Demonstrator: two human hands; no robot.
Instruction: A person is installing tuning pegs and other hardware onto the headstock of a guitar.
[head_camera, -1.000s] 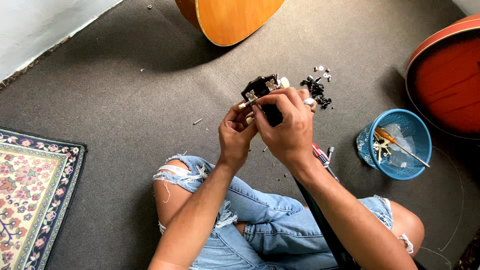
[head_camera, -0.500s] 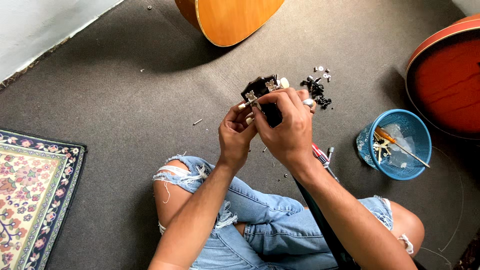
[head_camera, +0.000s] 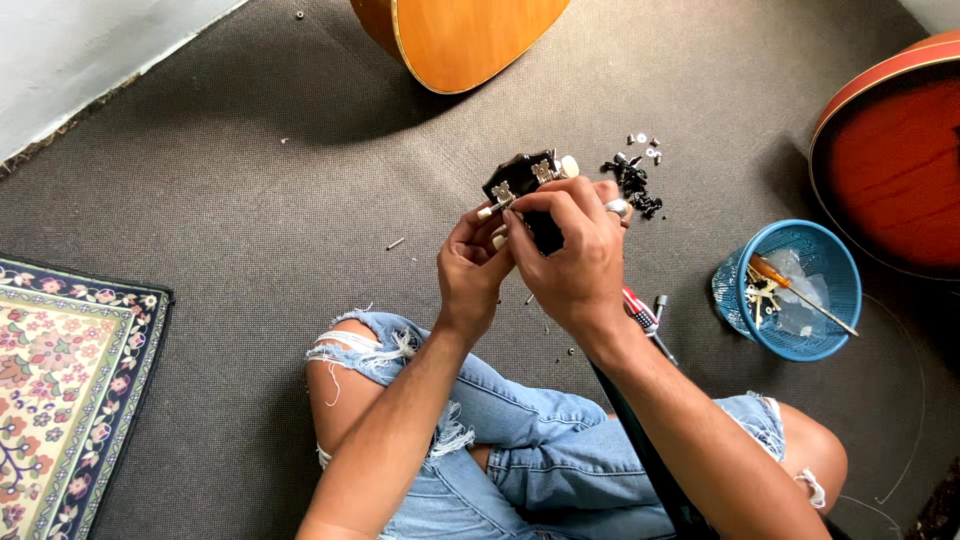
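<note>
Nothing has shifted since a second ago: your hands and the black guitar headstock (head_camera: 525, 185) sit as before, raised over the dark carpet (head_camera: 250, 200) in front of your crossed legs. Your right hand (head_camera: 572, 262) wraps the neck just below the headstock, whose long axis runs up and away from you. Your left hand (head_camera: 472, 272) is nearer the cream tuning pegs on its left edge, fingers (head_camera: 490, 215) pinched on one.
</note>
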